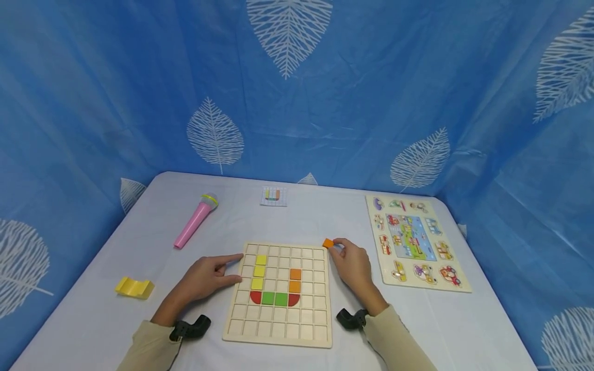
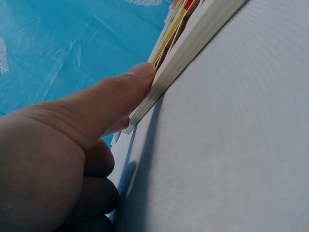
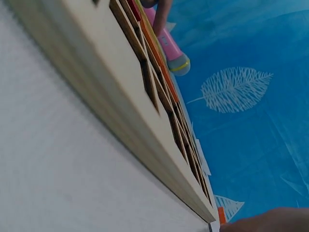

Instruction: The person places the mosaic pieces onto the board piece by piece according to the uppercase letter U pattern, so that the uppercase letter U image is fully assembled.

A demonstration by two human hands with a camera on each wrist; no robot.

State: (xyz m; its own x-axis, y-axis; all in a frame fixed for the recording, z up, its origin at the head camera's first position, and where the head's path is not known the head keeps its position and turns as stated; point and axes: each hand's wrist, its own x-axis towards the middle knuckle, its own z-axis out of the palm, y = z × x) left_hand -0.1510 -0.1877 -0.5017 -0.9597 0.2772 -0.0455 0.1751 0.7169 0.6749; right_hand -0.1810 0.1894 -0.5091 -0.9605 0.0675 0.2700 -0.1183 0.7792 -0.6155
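Observation:
A wooden grid board (image 1: 260, 327) lies on the white table, with yellow squares (image 1: 259, 270), red rounded pieces (image 1: 256, 297), green squares (image 1: 274, 298) and orange squares (image 1: 295, 280) forming a U. My left hand (image 1: 204, 278) touches the board's left edge with thumb and index finger extended; in the left wrist view the thumb (image 2: 116, 99) presses against the wooden side. Just past the far right corner, my right hand (image 1: 352, 263) pinches an orange square tile (image 1: 328, 243). Only a sliver of that hand and tile shows in the right wrist view.
A small picture card (image 1: 274, 196) with a U pattern lies behind the board. To the left are a pink toy microphone (image 1: 196, 221) and a yellow notched block (image 1: 134, 288). A wooden vehicle puzzle (image 1: 417, 242) lies at the right. Blue curtains (image 1: 325, 113) surround the table.

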